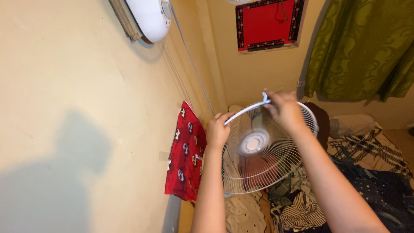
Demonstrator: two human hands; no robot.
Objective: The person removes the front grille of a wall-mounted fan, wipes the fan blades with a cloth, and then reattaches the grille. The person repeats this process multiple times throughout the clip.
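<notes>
A white wire fan grille is held up near the corner of the yellow wall, above a bed strewn with patterned bedding. The left hand is closed on the grille's left rim, and the right hand is pinched on the white rim band at the top, close to a small pale clip; how firmly the fingers are pressed there cannot be told, since that hand is blurred. Risk is judged to lie mainly in the grip: the grille is carried at two rim points only, so it could be tilted or dropped onto the bedding if either hold is loosened. The band could spring free if pulled unevenly, and the thin wires could be bent or fingers nipped by the clip. The red printed cloth hanging just beside the left hand could be snagged by the rim.
</notes>
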